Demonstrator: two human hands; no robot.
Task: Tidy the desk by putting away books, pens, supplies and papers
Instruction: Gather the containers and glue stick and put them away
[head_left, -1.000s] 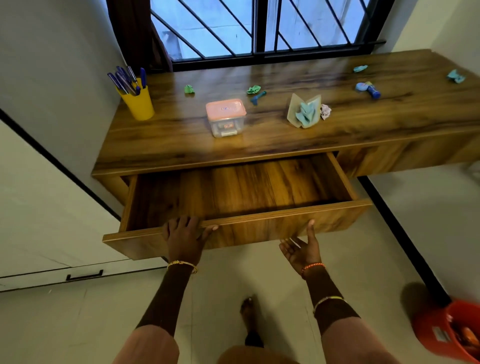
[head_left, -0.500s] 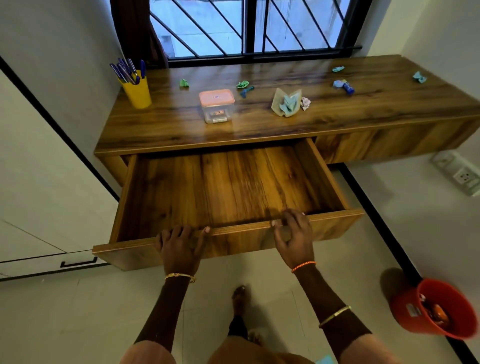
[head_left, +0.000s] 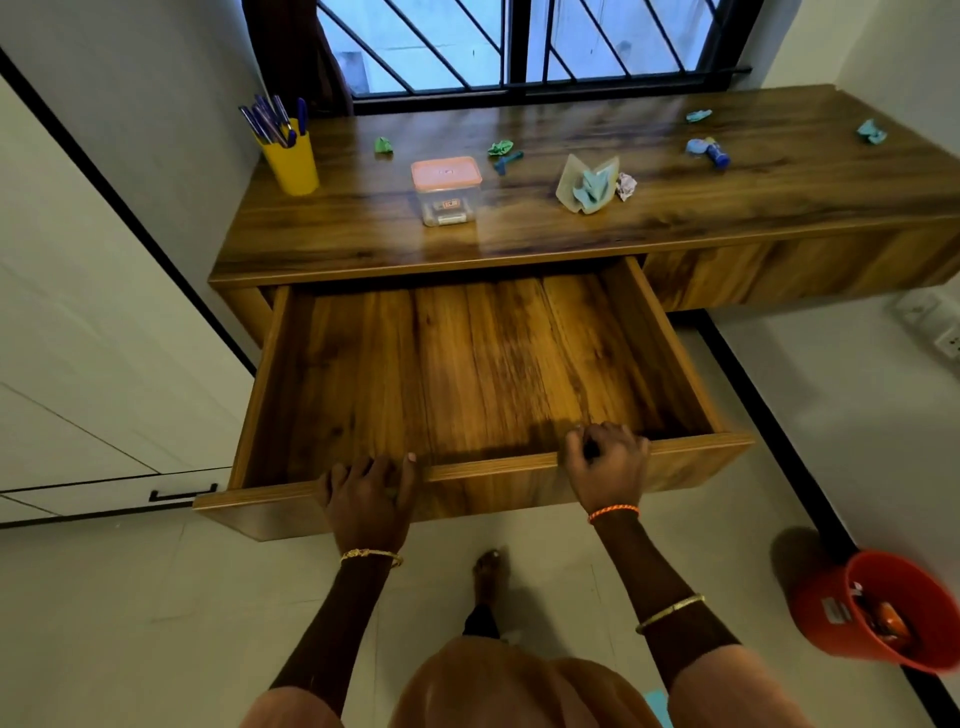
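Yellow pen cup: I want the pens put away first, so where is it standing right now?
In the head view the yellow pen cup stands on the desk's far left corner, near the window, left of the pink-lidded box.

Daylight from the window (head_left: 519, 47) glares on the desk (head_left: 571, 228); edges bend, corners slightly blurred.

An orange bucket (head_left: 883, 608) stands on the pale floor (head_left: 130, 623) at lower right, something inside it. A barred window (head_left: 519, 47) lies beyond. A white cabinet (head_left: 78, 364) with a black handle (head_left: 183, 492) fills the left; a wall socket (head_left: 935, 327) sits right.
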